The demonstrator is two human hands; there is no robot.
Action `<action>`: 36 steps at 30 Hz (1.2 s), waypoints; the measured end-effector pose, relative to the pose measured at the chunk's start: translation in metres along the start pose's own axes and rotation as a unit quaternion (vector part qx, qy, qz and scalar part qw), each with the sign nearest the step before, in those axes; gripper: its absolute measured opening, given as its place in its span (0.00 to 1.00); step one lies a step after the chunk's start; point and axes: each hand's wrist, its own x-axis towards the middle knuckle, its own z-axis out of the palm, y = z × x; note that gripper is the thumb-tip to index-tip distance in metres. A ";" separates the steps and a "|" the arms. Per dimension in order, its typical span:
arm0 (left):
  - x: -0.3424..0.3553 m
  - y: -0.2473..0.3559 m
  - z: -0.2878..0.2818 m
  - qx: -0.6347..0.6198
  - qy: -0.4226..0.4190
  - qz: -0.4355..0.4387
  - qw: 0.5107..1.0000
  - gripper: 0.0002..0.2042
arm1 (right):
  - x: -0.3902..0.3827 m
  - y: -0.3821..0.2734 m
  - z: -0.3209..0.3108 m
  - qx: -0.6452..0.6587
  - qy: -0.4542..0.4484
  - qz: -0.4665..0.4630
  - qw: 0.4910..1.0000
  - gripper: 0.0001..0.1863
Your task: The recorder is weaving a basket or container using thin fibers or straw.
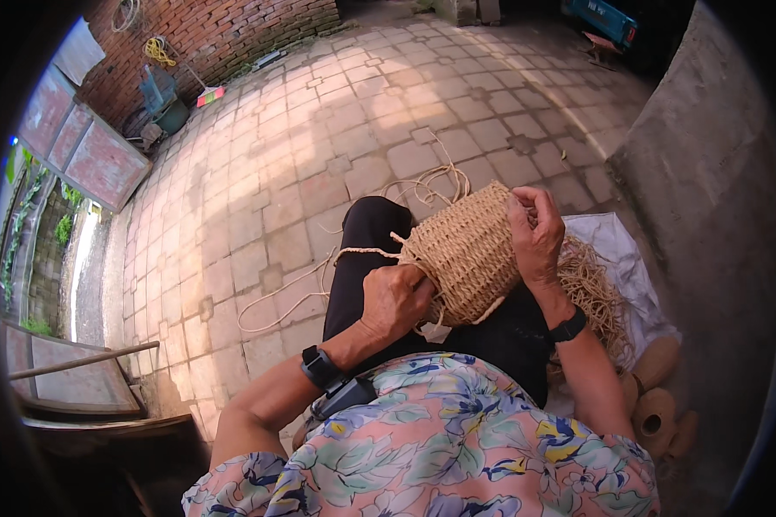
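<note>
A tan woven cord basket (466, 250) lies tilted on its side across my lap, over dark trousers. My left hand (395, 300) is closed at its left end, with the fingers partly hidden inside the rim. At the basket's right end, my right hand (536, 231) has its fingers curled and pinched on the edge. Loose cord (362, 251) trails from the left rim past my knee to the ground. A short cord end sticks out at the basket's lower side.
Beside my right leg, a heap of tan cord (597, 297) rests on a white sheet (655, 310). Cord spools (653, 420) stand near my right elbow. Paving bricks (319, 129) spread ahead, bounded by a grey wall (716, 155) at right and a brick wall (224, 34) at far left.
</note>
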 end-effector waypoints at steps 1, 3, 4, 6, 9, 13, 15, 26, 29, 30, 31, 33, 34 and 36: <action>-0.003 0.005 -0.003 -0.009 -0.005 0.061 0.998 0.06 | 0.003 -0.001 -0.006 -0.002 -0.002 -0.001 1.000 0.12; -0.003 0.008 -0.007 0.005 -0.007 0.086 0.996 0.05 | 0.011 -0.003 -0.016 -0.138 -0.077 -0.008 0.987 0.15; -0.003 0.004 -0.006 0.006 -0.032 0.086 0.996 0.05 | 0.009 0.000 -0.014 -0.127 -0.076 -0.003 0.989 0.14; -0.005 0.001 -0.005 0.008 -0.054 0.087 0.995 0.05 | 0.005 0.002 -0.014 -0.144 -0.069 -0.012 0.987 0.14; -0.010 0.000 -0.006 -0.068 -0.080 0.082 0.991 0.06 | 0.002 0.008 -0.013 -0.157 -0.060 -0.036 0.985 0.14; -0.016 0.006 -0.001 0.020 -0.040 0.084 0.995 0.08 | -0.002 0.009 -0.011 -0.153 -0.063 -0.046 0.985 0.14; -0.014 0.005 0.004 0.065 -0.035 0.090 0.993 0.08 | -0.003 0.011 -0.011 -0.160 -0.055 -0.057 0.984 0.13; -0.014 -0.007 -0.009 -0.227 -0.111 -0.067 0.965 0.10 | 0.000 0.007 -0.014 -0.134 -0.066 -0.063 0.987 0.11; 0.004 -0.013 -0.026 -0.325 -0.280 -0.173 0.887 0.10 | -0.001 0.004 -0.011 -0.136 -0.071 -0.071 0.986 0.11; 0.010 -0.011 -0.030 -0.282 -0.291 -0.136 0.904 0.09 | 0.000 0.005 -0.012 -0.139 -0.066 -0.075 0.985 0.12; 0.014 -0.009 -0.032 -0.237 -0.299 -0.099 0.919 0.09 | 0.000 0.006 -0.012 -0.142 -0.067 -0.072 0.985 0.12; 0.013 -0.008 -0.031 -0.231 -0.298 -0.093 0.922 0.09 | 0.001 0.009 -0.010 -0.128 -0.056 -0.076 0.987 0.12; 0.010 -0.009 -0.027 -0.202 -0.251 -0.062 0.945 0.09 | 0.000 0.009 -0.011 -0.130 -0.054 -0.074 0.987 0.12; 0.002 -0.006 -0.022 -0.123 -0.173 -0.019 0.977 0.10 | -0.001 0.011 -0.011 -0.126 -0.057 -0.071 0.988 0.12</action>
